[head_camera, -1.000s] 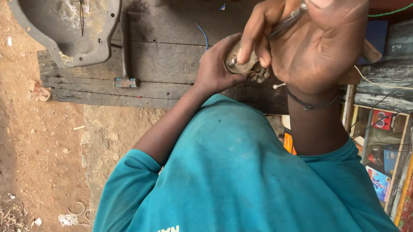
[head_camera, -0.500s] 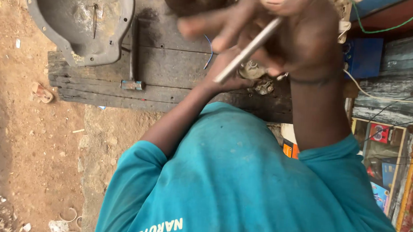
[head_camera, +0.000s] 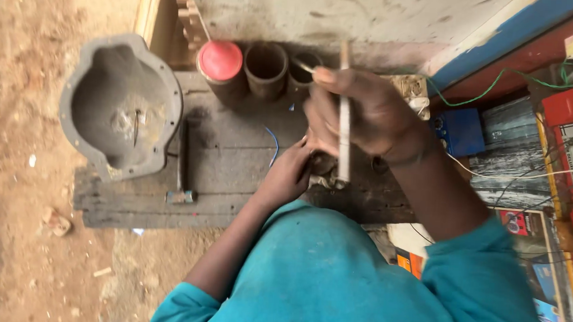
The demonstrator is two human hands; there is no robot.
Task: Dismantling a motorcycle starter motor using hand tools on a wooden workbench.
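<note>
Right grip (head_camera: 367,123): clenched around a thin pale rod (head_camera: 345,118), held upright, its lower tip set down on the small metal part (head_camera: 325,173) at the near edge of the bench (head_camera: 233,171). Left grip (head_camera: 292,174): closed about that same small metal part from the left, pinning it against the dark planks; what kind of part it is I cannot tell, since my fingers cover most of it. Step in hand, as I judge it: working the rod tip into or against the part while my other hand steadies it. Next move, by my reckoning, calls for keeping the rod in line with the part and the left hold firm so the tip does not skid off. Other items on the bench: grey cast-metal housing (head_camera: 119,106), bowl-shaped, at the far left with a nail lying inside; hammer-like tool (head_camera: 183,165) just beside it; red-capped tin (head_camera: 220,63) and two open rusty tins (head_camera: 266,65) along the back; blue wire (head_camera: 274,144) near my left hand; blue box (head_camera: 461,131) to the right.
</note>
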